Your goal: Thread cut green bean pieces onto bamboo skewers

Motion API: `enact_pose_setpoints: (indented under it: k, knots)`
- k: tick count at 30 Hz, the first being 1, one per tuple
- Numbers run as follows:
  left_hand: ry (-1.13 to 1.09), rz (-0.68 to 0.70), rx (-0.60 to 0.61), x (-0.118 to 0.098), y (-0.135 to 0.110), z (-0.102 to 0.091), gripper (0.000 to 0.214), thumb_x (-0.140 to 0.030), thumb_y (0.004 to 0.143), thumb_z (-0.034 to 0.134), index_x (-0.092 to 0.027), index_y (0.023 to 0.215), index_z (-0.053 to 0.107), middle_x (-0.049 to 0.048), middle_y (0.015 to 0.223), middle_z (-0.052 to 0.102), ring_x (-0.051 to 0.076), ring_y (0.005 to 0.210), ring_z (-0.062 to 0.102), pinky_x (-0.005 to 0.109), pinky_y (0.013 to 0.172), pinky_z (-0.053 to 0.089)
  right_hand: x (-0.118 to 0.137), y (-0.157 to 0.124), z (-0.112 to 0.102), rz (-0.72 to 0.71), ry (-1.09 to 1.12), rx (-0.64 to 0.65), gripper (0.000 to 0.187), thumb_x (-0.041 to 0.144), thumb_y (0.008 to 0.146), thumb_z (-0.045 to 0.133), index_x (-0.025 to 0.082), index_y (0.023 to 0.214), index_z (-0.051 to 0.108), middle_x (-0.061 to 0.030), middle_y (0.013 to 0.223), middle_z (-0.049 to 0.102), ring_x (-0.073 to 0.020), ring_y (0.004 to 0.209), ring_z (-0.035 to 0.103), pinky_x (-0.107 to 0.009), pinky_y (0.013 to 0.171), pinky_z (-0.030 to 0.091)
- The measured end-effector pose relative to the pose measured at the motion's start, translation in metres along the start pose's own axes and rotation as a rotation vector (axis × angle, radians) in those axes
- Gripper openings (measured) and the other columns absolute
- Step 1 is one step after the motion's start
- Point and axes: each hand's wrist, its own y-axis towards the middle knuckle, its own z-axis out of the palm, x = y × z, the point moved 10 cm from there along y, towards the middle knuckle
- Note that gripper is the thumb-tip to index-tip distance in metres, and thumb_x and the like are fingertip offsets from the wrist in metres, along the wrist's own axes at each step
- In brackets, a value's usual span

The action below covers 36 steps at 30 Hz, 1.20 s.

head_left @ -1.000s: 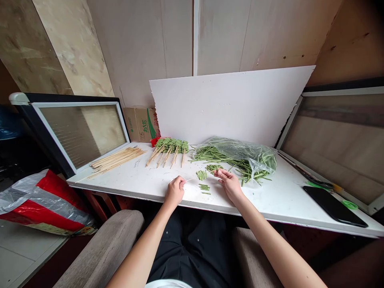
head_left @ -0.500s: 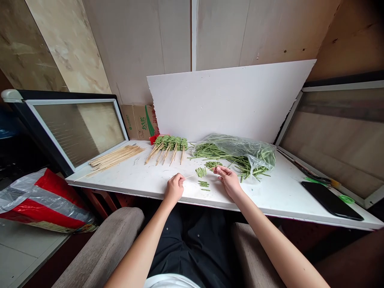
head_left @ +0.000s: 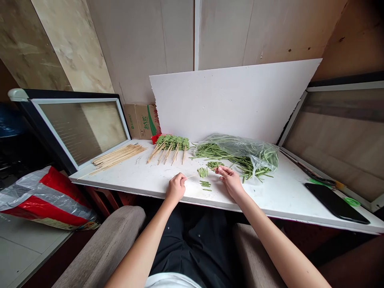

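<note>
My left hand (head_left: pixel 176 187) is closed on one end of a thin wooden skewer (head_left: pixel 191 176). Short pieces of green bean (head_left: pixel 202 172) sit side by side across the skewer, between my two hands. My right hand (head_left: pixel 230 181) pinches at the other side of this row, where a bit of stick shows at the fingertips; whether it also grips a bean piece is hidden. Nearer me, several loose cut bean pieces (head_left: pixel 205 184) lie on the white table (head_left: pixel 162 182). A small heap of cut beans (head_left: pixel 215 164) lies just behind my right fingertips.
Finished bean skewers (head_left: pixel 172 143) are stacked at the back, left of a plastic bag (head_left: pixel 234 143) of long beans (head_left: pixel 244 162). Bare skewers (head_left: pixel 118 157) lie on the left. A black phone (head_left: pixel 336 203) and scissors (head_left: pixel 318 179) lie on the right, beside a framed glass panel (head_left: pixel 339 140).
The view has shifted slightly, so everything sits a little further right. Both hands keep their hold on the skewer with hardly any visible movement.
</note>
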Motion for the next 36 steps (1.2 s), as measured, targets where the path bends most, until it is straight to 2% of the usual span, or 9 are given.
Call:
enact_pose_setpoints:
  k: [12,20,36]
  knots:
    - [-0.006,0.024,-0.013,0.002,0.000,0.002,0.017,-0.014,0.096,0.049,-0.022,0.085,0.059,0.0028,0.081,0.069,0.019,0.077,0.064,0.028,0.070,0.043,0.001,0.000,0.001,-0.011,0.000,0.015,0.049,0.062,0.070,0.087,0.025,0.101,0.079,-0.0101,0.111,0.079,-0.0290,0.105,0.070,-0.032,0.068,0.047]
    - [0.002,0.026,-0.016,0.002,0.000,0.002,0.018,-0.016,0.098,0.048,-0.023,0.085,0.058,0.0027,0.081,0.069,0.019,0.077,0.064,0.027,0.069,0.042,0.004,-0.003,0.002,0.009,-0.022,0.017,0.049,0.063,0.071,0.086,0.025,0.101,0.079,-0.0103,0.115,0.079,-0.0328,0.115,0.068,-0.033,0.071,0.049]
    - [0.007,0.022,-0.001,0.001,0.000,0.001,0.019,-0.011,0.095,0.048,-0.022,0.085,0.058,0.0031,0.083,0.071,0.019,0.079,0.066,0.028,0.071,0.043,0.011,-0.005,0.002,-0.007,-0.021,0.001,0.043,0.058,0.071,0.087,0.023,0.096,0.081,-0.0099,0.110,0.079,-0.0288,0.109,0.069,-0.030,0.069,0.049]
